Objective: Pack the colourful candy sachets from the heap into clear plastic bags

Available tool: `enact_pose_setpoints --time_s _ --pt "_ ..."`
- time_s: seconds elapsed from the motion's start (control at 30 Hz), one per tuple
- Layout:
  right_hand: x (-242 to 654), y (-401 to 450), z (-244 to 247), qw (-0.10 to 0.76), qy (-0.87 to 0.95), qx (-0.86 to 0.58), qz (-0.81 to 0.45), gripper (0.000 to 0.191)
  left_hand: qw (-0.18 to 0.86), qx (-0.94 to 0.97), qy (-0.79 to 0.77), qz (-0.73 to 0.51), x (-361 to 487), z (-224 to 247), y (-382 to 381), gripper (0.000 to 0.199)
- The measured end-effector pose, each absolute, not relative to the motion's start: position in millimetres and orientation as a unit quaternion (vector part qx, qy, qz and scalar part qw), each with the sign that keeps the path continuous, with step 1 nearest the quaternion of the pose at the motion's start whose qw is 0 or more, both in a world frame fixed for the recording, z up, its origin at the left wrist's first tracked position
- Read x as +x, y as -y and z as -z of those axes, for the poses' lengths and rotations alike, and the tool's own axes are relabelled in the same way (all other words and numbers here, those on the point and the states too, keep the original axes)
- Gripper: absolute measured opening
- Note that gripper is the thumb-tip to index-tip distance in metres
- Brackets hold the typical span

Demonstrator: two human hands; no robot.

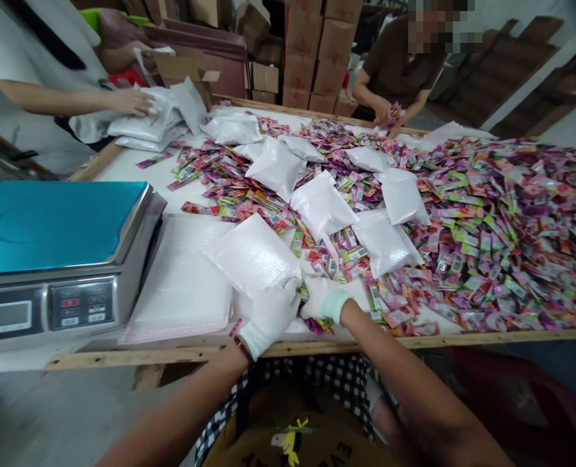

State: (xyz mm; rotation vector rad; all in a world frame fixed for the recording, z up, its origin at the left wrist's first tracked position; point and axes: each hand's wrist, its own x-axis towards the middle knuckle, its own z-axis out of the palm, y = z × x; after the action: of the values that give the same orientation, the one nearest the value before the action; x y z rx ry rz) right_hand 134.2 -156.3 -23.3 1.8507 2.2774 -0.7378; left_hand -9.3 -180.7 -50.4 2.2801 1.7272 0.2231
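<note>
My left hand (275,312), in a white knitted glove, is closed on the near corner of a white plastic mailer bag (253,254). The bag lies tilted on the table and looks partly filled. Close beside it, my right hand (320,298), in a similar glove with a pale green cuff, has its fingers curled in toward the bag's near right corner. What those fingers hold is hidden. Small colourful sachets (317,326) show just below and between the hands. To the left lies a flat stack of white mailer bags (183,272).
A weighing scale (59,227) with a blue top stands at left. Several plump white bags (324,204) rest on a wide heap of sachets (487,227). Across the table, one person (399,71) handles sachets; another person's hand (135,102) rests on packed bags. A wooden rim (444,342) edges the table.
</note>
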Motion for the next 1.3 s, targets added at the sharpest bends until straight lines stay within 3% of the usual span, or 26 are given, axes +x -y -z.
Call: enact_pose_setpoints --time_s 0.2,0.37,0.63,0.7,0.8,0.9,1.07,1.2,1.3 --pt "131.3 183.5 32.6 0.056 -0.777 0.607 0.156 0.076 0.169 0.79 -0.582 -0.09 -16.1 69.6 173.7 0.031" --pt "126.6 168.3 25.5 0.117 -0.765 0.603 0.194 0.057 0.083 0.814 -0.568 -0.092 -34.4 62.7 171.5 0.026" --pt "118.7 148.2 26.5 0.139 -0.756 0.588 0.251 0.048 0.135 0.808 -0.534 -0.211 -19.6 69.2 174.1 0.022" --pt "126.7 155.4 31.7 0.113 -0.756 0.592 0.253 0.056 0.146 0.801 -0.545 -0.2 -18.0 71.6 174.3 0.022" --pt "137.9 172.2 38.7 0.036 -0.77 0.585 0.251 0.083 0.186 0.788 -0.551 -0.202 -21.5 76.9 173.4 0.022" --pt "135.1 183.0 39.6 0.034 -0.785 0.586 0.198 0.082 0.214 0.78 -0.543 -0.225 -26.5 81.4 173.4 0.025" --pt "119.0 169.6 28.7 0.131 -0.762 0.609 0.174 0.07 0.158 0.79 -0.578 -0.13 -37.7 68.0 174.3 0.03" --pt "125.6 159.0 25.6 0.117 -0.754 0.611 0.212 0.06 0.093 0.752 -0.653 0.002 -44.9 40.5 177.4 0.028" --pt "130.2 159.0 31.0 0.1 -0.752 0.613 0.22 0.057 0.111 0.776 -0.621 0.014 -40.6 26.3 183.0 0.022"
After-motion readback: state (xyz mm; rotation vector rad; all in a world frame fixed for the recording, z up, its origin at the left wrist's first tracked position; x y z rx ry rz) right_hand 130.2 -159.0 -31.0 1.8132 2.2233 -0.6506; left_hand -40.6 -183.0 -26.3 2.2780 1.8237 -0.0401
